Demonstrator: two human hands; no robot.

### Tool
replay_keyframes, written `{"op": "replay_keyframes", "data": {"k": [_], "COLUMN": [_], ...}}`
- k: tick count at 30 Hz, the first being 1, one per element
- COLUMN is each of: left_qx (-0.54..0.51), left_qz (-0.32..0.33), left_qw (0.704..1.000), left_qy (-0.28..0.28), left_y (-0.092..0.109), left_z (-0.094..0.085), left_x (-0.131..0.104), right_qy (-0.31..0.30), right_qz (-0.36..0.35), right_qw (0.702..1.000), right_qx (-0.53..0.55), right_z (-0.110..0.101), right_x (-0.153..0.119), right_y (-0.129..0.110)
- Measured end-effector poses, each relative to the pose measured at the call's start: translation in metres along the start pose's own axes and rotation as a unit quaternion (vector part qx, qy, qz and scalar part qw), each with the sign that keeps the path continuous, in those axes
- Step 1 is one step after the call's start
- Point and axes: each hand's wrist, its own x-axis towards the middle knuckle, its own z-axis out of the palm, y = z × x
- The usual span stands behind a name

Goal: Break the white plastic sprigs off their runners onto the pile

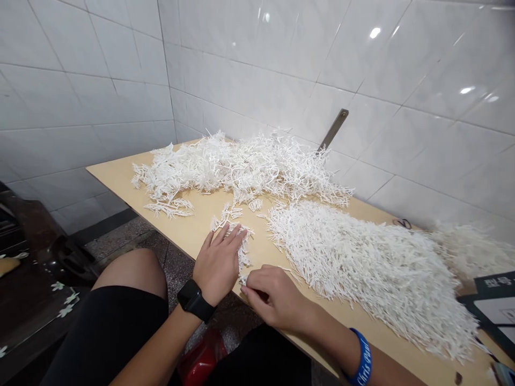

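Note:
My left hand (219, 262), a black watch on its wrist, lies with outstretched fingers over a small white branched piece (243, 252) near the table's front edge. Beside it, to the right, my right hand (273, 295) is closed in a pinch at the near end of that piece, where a white tip shows at the thumb and forefinger. A large tangled heap of white branched pieces (241, 166) spreads along the back of the table. Right of my hands is a thick pile of short loose white sticks (362, 252).
The tan table (116, 169) stands against tiled walls. A metal bar (333, 128) leans at the wall behind the heap. Dark scissor-like handles (402, 223) lie behind the stick pile. A dark printed box (493, 305) is at the far right, and a red object (205, 359) is below the table.

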Motion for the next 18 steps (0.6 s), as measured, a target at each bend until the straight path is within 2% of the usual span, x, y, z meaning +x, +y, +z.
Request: {"op": "replay_keyframes", "data": {"k": [4,7,8,10,12,15,18], "left_qx": [0.005,0.004,0.004,0.006,0.007,0.007,0.007], "left_qz": [0.0,0.011,0.013,0.013,0.015,0.016,0.013], "left_qw": [1.0,1.0,1.0,1.0,1.0,1.0,1.0], "left_qy": [0.002,0.011,0.015,0.021,0.022,0.022,0.023], "left_y": [-0.004,-0.006,-0.006,-0.006,-0.006,-0.005,-0.004], "left_z": [0.0,0.002,0.002,0.003,0.004,0.003,0.003], "left_x": [0.001,0.001,0.001,0.0,-0.001,-0.001,-0.001], "right_qy": [0.054,0.104,0.118,0.144,0.135,0.152,0.158], "right_qz": [-0.048,-0.103,-0.085,0.007,0.131,0.174,0.172], "right_qw": [0.994,0.988,0.989,0.986,0.959,0.935,0.922], "right_qx": [0.086,0.047,0.006,-0.087,-0.21,-0.268,-0.308], "right_z": [-0.007,-0.012,-0.013,-0.017,-0.02,-0.025,-0.026], "right_x": [-0.002,-0.003,-0.003,-0.003,-0.002,-0.003,-0.004], "right_y": [-0.02,-0.019,-0.012,0.008,0.03,0.05,0.049]}}
